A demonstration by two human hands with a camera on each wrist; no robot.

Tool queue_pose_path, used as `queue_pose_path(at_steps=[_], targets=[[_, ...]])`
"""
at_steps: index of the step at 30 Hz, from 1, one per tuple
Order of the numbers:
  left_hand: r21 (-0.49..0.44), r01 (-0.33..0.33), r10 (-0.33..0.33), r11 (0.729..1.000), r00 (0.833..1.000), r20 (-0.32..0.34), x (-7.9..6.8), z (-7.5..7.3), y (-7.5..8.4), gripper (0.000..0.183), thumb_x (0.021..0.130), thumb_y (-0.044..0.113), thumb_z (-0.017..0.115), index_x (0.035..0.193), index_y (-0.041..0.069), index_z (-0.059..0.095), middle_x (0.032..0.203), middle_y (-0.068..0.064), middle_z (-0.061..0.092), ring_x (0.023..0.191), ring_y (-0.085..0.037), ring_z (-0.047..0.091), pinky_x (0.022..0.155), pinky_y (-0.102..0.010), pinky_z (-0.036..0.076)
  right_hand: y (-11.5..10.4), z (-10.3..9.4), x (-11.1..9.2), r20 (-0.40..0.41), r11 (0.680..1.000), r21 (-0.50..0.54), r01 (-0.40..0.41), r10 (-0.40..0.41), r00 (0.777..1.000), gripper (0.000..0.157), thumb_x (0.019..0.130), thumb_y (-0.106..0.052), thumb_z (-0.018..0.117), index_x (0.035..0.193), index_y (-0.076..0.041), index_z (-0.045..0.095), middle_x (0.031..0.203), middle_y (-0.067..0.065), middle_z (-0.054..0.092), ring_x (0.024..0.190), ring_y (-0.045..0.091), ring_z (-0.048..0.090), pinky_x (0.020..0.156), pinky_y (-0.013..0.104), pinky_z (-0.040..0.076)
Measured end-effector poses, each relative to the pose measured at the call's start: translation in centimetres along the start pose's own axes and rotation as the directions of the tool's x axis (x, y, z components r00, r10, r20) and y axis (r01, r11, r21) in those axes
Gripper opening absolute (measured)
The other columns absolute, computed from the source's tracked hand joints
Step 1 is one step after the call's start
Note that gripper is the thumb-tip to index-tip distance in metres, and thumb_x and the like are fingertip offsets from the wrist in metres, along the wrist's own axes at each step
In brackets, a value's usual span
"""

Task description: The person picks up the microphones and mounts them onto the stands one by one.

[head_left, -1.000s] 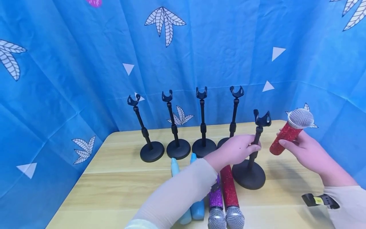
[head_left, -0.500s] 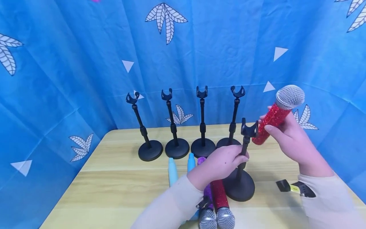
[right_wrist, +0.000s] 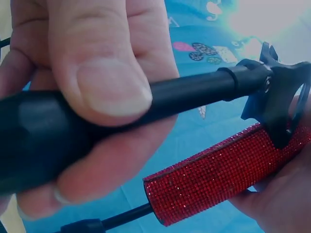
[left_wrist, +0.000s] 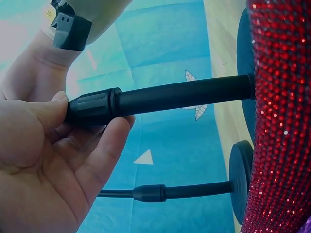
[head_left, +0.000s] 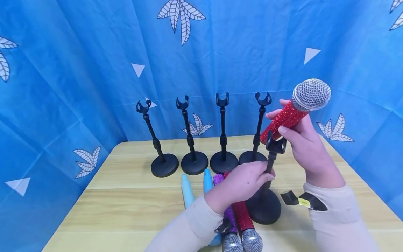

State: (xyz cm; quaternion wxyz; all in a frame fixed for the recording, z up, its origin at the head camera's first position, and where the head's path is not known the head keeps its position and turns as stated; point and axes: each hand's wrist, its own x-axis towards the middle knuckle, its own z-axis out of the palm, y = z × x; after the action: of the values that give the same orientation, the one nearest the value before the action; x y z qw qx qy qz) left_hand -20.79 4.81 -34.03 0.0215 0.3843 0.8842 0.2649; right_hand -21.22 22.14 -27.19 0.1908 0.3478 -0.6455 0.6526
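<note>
My left hand [head_left: 240, 183] grips the pole of a black tabletop microphone stand [head_left: 263, 210]; its thumb and fingers wrap the collar in the left wrist view. The stand's round base is down by the table. My right hand [head_left: 303, 150] holds a red glittery microphone [head_left: 288, 115] by its handle, silver mesh head tilted up and right. The handle's lower end is just behind and above the stand's U-shaped clip [head_left: 276, 144]. In the right wrist view, the red handle [right_wrist: 209, 179] runs beside the clip [right_wrist: 279, 97]; whether they touch, I cannot tell.
Several black stands with vacant clips, such as this one [head_left: 223, 140], line the table's back. Under my left forearm lie a second red microphone [head_left: 244, 217], a purple microphone [head_left: 231, 218], a blue one [head_left: 208, 180] and a pale teal one [head_left: 187, 190]. A blue curtain [head_left: 252, 52] hangs behind.
My right hand has brought the red microphone left and upward, close to the held stand's clip. My left hand has drawn the stand slightly left and nearer.
</note>
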Motion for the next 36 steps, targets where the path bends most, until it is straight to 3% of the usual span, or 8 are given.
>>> queue_pose_path(at_steps=[9, 12, 18, 20, 24, 27, 32, 36], targets=[[-0.011, 0.002, -0.002, 1.000, 1.000, 0.015, -0.1, 0.0, -0.1, 0.015, 0.093, 0.038, 0.053, 0.101, 0.027, 0.058, 0.084, 0.020, 0.055, 0.079, 0.007, 0.053, 0.071, -0.015, 0.044, 0.3, 1.0, -0.5, -0.017, 1.000, -0.013, -0.022, 0.022, 1.000, 0.053, 0.085, 0.013, 0.042, 0.135, -0.002, 0.033, 0.118, 0.025, 0.048, 0.113, 0.033, 0.047, 0.081, 0.036, 0.042], [-0.009, -0.008, 0.008, 1.000, 1.000, 0.015, -0.2, 0.0, -0.2, 0.016, 0.093, 0.039, 0.052, 0.101, 0.026, 0.058, 0.084, 0.020, 0.055, 0.080, 0.007, 0.053, 0.072, -0.015, 0.044, 0.7, 1.3, -0.5, -0.028, 0.999, -0.040, 0.017, -0.018, 0.999, 0.051, 0.081, 0.011, 0.043, 0.131, 0.000, 0.037, 0.113, 0.025, 0.050, 0.107, 0.034, 0.049, 0.078, 0.035, 0.043], [-0.020, -0.023, 0.023, 1.000, 1.000, 0.011, -0.3, 0.0, -0.2, 0.017, 0.094, 0.040, 0.049, 0.101, 0.026, 0.057, 0.084, 0.019, 0.054, 0.080, 0.007, 0.052, 0.072, -0.014, 0.045, 1.1, 1.0, -0.4, 0.045, 0.986, -0.139, 0.093, -0.088, 0.995, 0.050, 0.078, -0.002, 0.062, 0.126, 0.000, 0.044, 0.109, 0.024, 0.050, 0.099, 0.032, 0.053, 0.076, 0.028, 0.049], [-0.015, -0.026, 0.026, 1.000, 1.000, 0.006, -0.3, 0.0, -0.2, 0.017, 0.094, 0.040, 0.049, 0.101, 0.026, 0.056, 0.084, 0.019, 0.054, 0.079, 0.007, 0.052, 0.071, -0.014, 0.044, 0.7, 0.9, -0.5, 0.077, 0.963, -0.253, 0.090, -0.072, 0.994, 0.057, 0.072, 0.000, 0.070, 0.124, 0.000, 0.047, 0.110, 0.018, 0.052, 0.096, 0.025, 0.054, 0.075, 0.025, 0.048], [0.017, -0.029, 0.029, 0.999, 1.000, -0.003, -0.5, 0.0, -0.2, 0.015, 0.094, 0.038, 0.050, 0.099, 0.024, 0.053, 0.078, 0.017, 0.052, 0.070, 0.006, 0.049, 0.062, -0.011, 0.043, -0.7, 1.2, -0.7, 0.143, 0.853, -0.507, 0.124, -0.058, 0.988, 0.075, 0.056, 0.008, 0.082, 0.123, 0.003, 0.048, 0.108, 0.009, 0.053, 0.086, 0.015, 0.052, 0.074, 0.021, 0.042], [0.048, -0.032, 0.032, 0.998, 0.999, -0.010, -0.6, 0.0, -0.1, 0.014, 0.094, 0.037, 0.050, 0.097, 0.023, 0.052, 0.074, 0.015, 0.050, 0.065, 0.004, 0.047, 0.056, -0.011, 0.040, -1.5, 1.5, -0.7, 0.173, 0.784, -0.602, 0.152, -0.058, 0.983, 0.086, 0.050, 0.006, 0.088, 0.125, 0.005, 0.046, 0.109, 0.009, 0.051, 0.084, 0.013, 0.049, 0.076, 0.021, 0.040], [0.071, -0.026, 0.027, 0.997, 1.000, -0.015, -0.5, 0.0, 0.0, 0.014, 0.094, 0.036, 0.051, 0.095, 0.022, 0.053, 0.073, 0.015, 0.049, 0.064, 0.003, 0.046, 0.055, -0.011, 0.039, -0.5, 0.5, -1.0, 0.176, 0.754, -0.650, 0.095, 0.027, 0.984, 0.099, 0.052, -0.003, 0.091, 0.137, -0.006, 0.039, 0.128, 0.007, 0.045, 0.105, 0.009, 0.045, 0.088, 0.016, 0.035], [0.079, -0.017, 0.019, 0.997, 1.000, -0.014, -0.5, 0.1, -0.1, 0.015, 0.094, 0.037, 0.051, 0.095, 0.022, 0.053, 0.073, 0.013, 0.049, 0.064, 0.002, 0.046, 0.055, -0.011, 0.039, 0.4, -0.2, -1.0, 0.186, 0.759, -0.647, 0.075, 0.062, 0.981, 0.103, 0.053, -0.009, 0.092, 0.140, -0.013, 0.037, 0.131, 0.003, 0.043, 0.111, 0.011, 0.044, 0.093, 0.017, 0.033]])
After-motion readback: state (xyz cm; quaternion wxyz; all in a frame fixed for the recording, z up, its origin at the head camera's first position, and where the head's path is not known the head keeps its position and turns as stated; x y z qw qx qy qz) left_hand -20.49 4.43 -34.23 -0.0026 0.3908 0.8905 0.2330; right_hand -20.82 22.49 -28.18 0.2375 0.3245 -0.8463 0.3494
